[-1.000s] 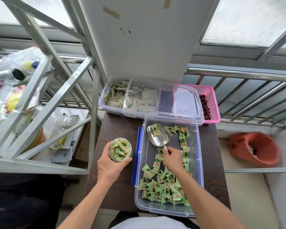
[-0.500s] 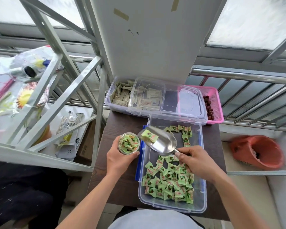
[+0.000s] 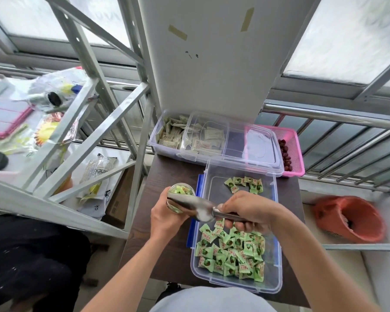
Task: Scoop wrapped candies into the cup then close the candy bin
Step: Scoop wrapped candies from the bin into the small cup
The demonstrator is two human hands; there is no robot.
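My left hand (image 3: 167,218) wraps the cup (image 3: 181,190) and the scoop (image 3: 190,204) lies tipped across its mouth, so only a sliver of rim and a few green wrappers show, and I cannot tell whether anything is in the scoop. My right hand (image 3: 250,211) covers most of the scoop's handle, and both my forearms run off the bottom edge. The print on the candies (image 3: 232,251) in the bin (image 3: 216,190) is too small to read, and the orange basket (image 3: 351,219) at the far right is smeared with blur.

Green candies (image 3: 230,251) — pink basket (image 3: 299,154), seemingly dark-red fruit (image 3: 284,152).
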